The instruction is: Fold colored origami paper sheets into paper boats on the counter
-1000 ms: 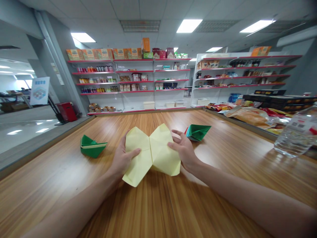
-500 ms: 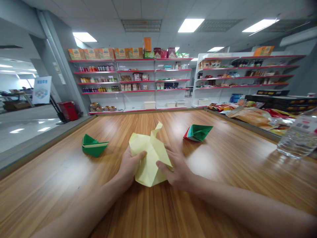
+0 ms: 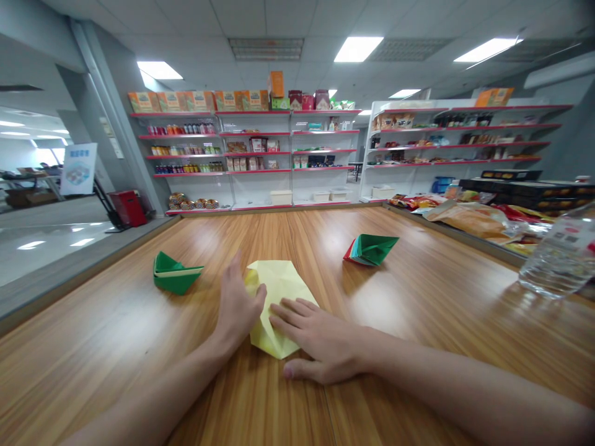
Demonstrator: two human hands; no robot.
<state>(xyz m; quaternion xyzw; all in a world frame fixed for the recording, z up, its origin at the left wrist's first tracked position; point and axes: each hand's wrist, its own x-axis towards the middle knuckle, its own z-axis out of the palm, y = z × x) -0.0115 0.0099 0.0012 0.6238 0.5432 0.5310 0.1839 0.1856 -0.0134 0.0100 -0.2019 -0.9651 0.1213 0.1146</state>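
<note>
A creased sheet of pale yellow paper [image 3: 279,282] lies on the wooden table [image 3: 409,384] in front of me, its left edge curling up a little. My right hand [image 3: 316,334] rests flat on its lower right part, fingers spread and thumb on the wood. At the left edge stands my left hand [image 3: 239,300], fingers apart and slightly blurred; whether it touches the paper I cannot tell. Beyond it, to the left, is a green folded paper boat [image 3: 176,275]. To the right sits a folded paper piece [image 3: 372,249], green outside with red, blue and white layers.
A clear plastic bottle [image 3: 560,254] stands at the right. Behind it are snack packets [image 3: 478,220] and dark flat boxes [image 3: 520,193]. Raised edging [image 3: 116,254] borders the table. Shelves of goods [image 3: 255,142] line the far side.
The yellow paper has gone from being held up in both hands to lying on the table. My right hand has flattened onto it; my left hand has let go and opened.
</note>
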